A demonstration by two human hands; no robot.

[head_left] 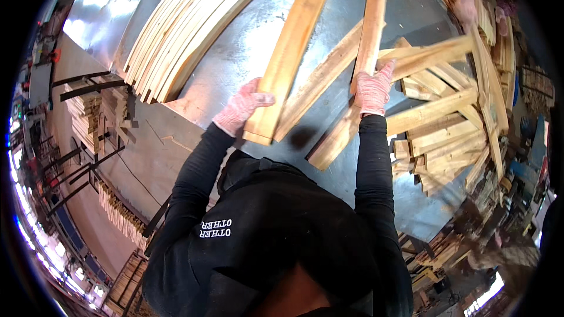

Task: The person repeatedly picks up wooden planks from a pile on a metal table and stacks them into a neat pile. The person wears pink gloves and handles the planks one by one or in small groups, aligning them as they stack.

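My left hand [244, 105], in a pink-and-white knitted glove, grips the near end of a pale wooden board [294, 47]. Its offset edges look like a second board lying against it; how many there are I cannot tell. My right hand [375, 89], gloved alike, is closed around the near end of a long narrow wooden board [372, 17] that points away from me. Between my hands a loose board [320, 82] lies slanted on the metal table [247, 41]. Another board [335, 144] lies under and beside my right hand.
A neat row of curved boards [194, 23] stands at the table's far left. To the right is a jumbled heap of short boards [446, 141]. Another person's pink-gloved hand [466, 9] shows at the far right. Stacked wood [85, 117] sits on black racks below the table's left edge.
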